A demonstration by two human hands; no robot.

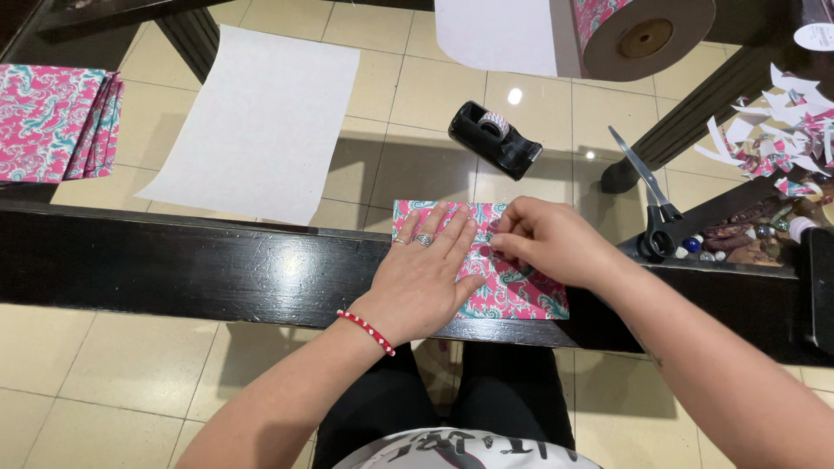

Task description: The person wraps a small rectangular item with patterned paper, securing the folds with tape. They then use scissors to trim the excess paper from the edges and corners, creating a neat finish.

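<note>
Left hand [426,274]: palm down, fingers spread flat, rings on two fingers, beaded red band at wrist. Right hand [547,239]: fingers curled, tips pinching beside left fingertips. Both forearms bare, angled inward.

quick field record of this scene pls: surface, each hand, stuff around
surface: glass table with a dark frame
left hand: flat on the pink patterned paper piece, rings and a red bead bracelet
right hand: fingertips pinching at the same paper
behind: black tape dispenser, blank sheet, paper roll
right: scissors, paper scraps
left: patterned paper stack
</note>
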